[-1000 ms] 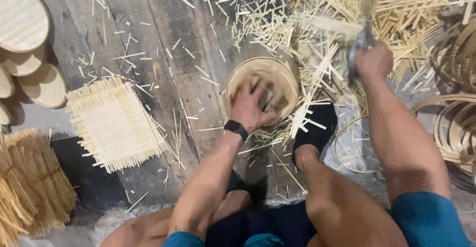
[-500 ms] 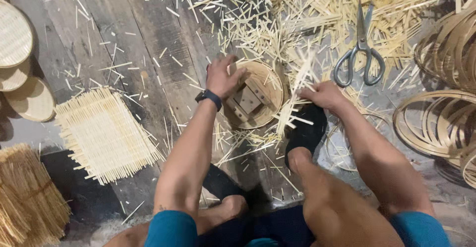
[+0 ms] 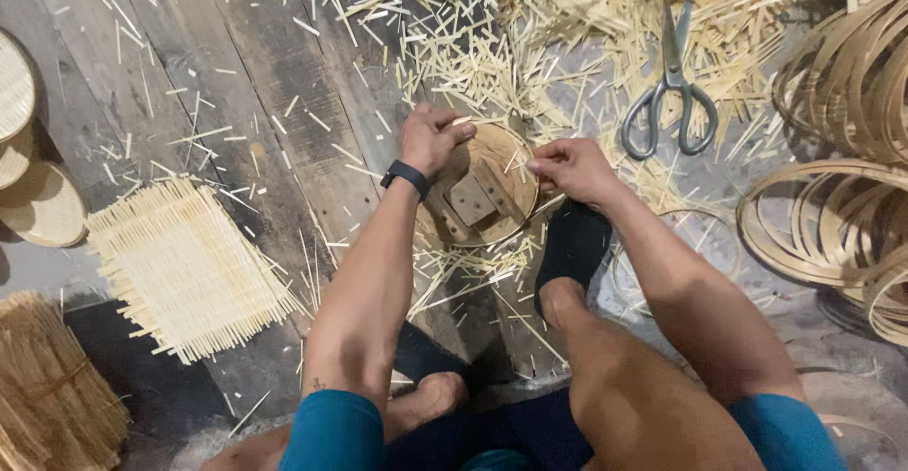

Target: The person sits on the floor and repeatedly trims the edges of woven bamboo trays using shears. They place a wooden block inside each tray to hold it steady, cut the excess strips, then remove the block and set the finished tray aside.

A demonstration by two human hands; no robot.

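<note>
Left hand (image 3: 430,138) clamps round wooden form (image 3: 482,192) rim, right hand (image 3: 567,168) pinches edge strip, sock foot (image 3: 572,244) braces it steady.

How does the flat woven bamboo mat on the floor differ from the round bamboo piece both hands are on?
The flat woven bamboo mat is rectangular with ragged stick ends; the round bamboo piece has a neat hooped rim. The mat lies untouched beside the left forearm, whereas the round piece is gripped by the left hand and right hand. The round piece carries wooden blocks at its centre; the mat is bare. Both are pale bamboo.
</note>
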